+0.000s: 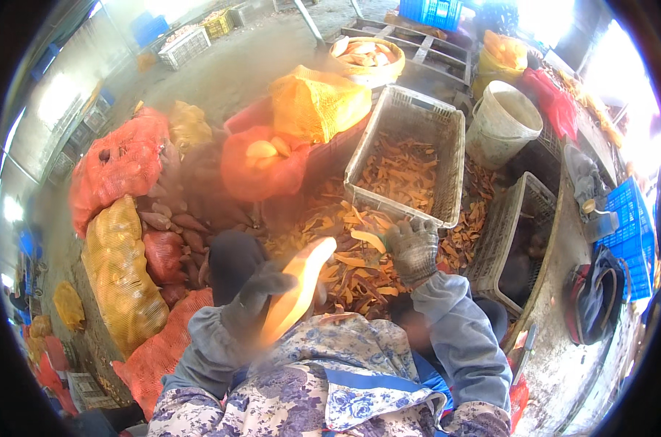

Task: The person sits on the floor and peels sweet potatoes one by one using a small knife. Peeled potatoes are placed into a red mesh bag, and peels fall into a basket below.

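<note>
My left hand (pixel 259 297), in a dark grey glove, grips a long peeled sweet potato (pixel 297 289) with pale orange flesh. Its far end points away from me, to the right. My right hand (pixel 413 251) wears a dirty grey glove and is curled by the near corner of a grey plastic crate (pixel 405 209). At its thumb side shows a sliver of green, seemingly a small tool mostly hidden by the fingers. A pale strip of peel (pixel 369 240) lies against it. Orange peelings (pixel 357 267) heap below both hands, and more cover the crate's floor.
Unpeeled sweet potatoes (pixel 191 223) pile at left beside red (pixel 120 164) and yellow mesh sacks (pixel 124 273). Ahead are an orange mesh sack (pixel 319 101) and a basket of peeled ones (pixel 366 57). Rightward stand a white bucket (pixel 499 128), another crate (pixel 502 246) and a ledge bearing a knife (pixel 525 352).
</note>
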`<move>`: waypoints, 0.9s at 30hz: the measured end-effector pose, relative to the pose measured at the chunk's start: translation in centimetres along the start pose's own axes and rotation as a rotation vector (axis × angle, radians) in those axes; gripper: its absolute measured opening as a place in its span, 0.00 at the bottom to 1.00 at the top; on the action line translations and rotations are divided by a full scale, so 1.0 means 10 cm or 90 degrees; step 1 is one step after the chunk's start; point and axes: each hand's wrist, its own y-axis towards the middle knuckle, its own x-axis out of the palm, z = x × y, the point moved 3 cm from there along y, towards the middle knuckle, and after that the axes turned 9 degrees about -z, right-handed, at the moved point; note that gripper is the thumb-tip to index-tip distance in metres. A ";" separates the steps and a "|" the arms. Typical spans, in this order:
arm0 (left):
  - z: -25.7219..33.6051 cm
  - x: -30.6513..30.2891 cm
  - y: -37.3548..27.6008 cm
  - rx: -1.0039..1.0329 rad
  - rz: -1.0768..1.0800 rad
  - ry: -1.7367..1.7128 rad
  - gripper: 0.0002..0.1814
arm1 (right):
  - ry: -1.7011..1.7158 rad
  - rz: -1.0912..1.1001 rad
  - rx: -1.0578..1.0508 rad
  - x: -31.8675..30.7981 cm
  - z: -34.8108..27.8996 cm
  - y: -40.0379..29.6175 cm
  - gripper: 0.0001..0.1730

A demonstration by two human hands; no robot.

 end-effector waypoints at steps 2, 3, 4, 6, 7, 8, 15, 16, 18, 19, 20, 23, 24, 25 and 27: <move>-0.10 0.00 0.06 0.044 -0.029 -0.056 0.46 | 0.064 0.036 0.028 -0.31 -0.07 0.15 0.11; -0.17 -0.03 0.07 0.066 -0.039 -0.083 0.46 | 0.100 0.054 0.040 -0.39 -0.12 0.21 0.10; -0.33 -0.19 0.02 -0.031 0.025 -0.053 0.43 | 0.107 0.088 0.041 -0.42 -0.17 0.25 0.09; -0.67 -0.46 -0.01 0.066 0.052 0.102 0.31 | 0.138 0.109 -0.008 -0.58 -0.26 0.32 0.10; -0.73 -0.53 -0.02 0.102 0.020 0.193 0.26 | 0.159 0.114 -0.031 -0.65 -0.33 0.33 0.10; -0.78 -0.59 -0.03 0.144 -0.007 0.284 0.21 | 0.178 0.120 -0.045 -0.69 -0.39 0.33 0.10; -0.46 -0.32 0.06 0.012 -0.104 0.312 0.23 | 0.181 0.106 -0.234 -0.70 -0.76 0.23 0.12; -0.40 -0.32 0.03 -0.054 -0.093 0.345 0.25 | 0.243 0.099 -0.181 -0.57 -0.71 0.19 0.12; -0.39 -0.27 0.00 -0.167 0.000 0.239 0.24 | 0.231 0.074 -0.207 -0.43 -0.66 0.16 0.13; -0.40 -0.27 0.00 -0.218 0.047 0.184 0.23 | 0.223 0.062 -0.223 -0.40 -0.64 0.18 0.13; -0.53 -0.36 -0.01 -0.208 0.070 0.197 0.22 | 0.199 0.030 -0.210 -0.34 -0.68 0.14 0.11; -0.53 -0.37 -0.11 -0.225 0.032 0.232 0.26 | 0.119 -0.236 -0.156 0.19 -0.67 0.03 0.10; -0.47 -0.37 -0.22 -0.152 -0.017 0.355 0.32 | 0.105 -0.309 -0.118 0.22 -0.57 0.00 0.10; -0.40 -0.37 -0.36 -0.076 -0.064 0.478 0.39 | 0.092 -0.379 -0.082 0.24 -0.38 0.01 0.11; -0.22 -0.30 -0.46 0.071 -0.053 0.414 0.46 | 0.068 -0.509 -0.010 0.26 -0.16 0.10 0.12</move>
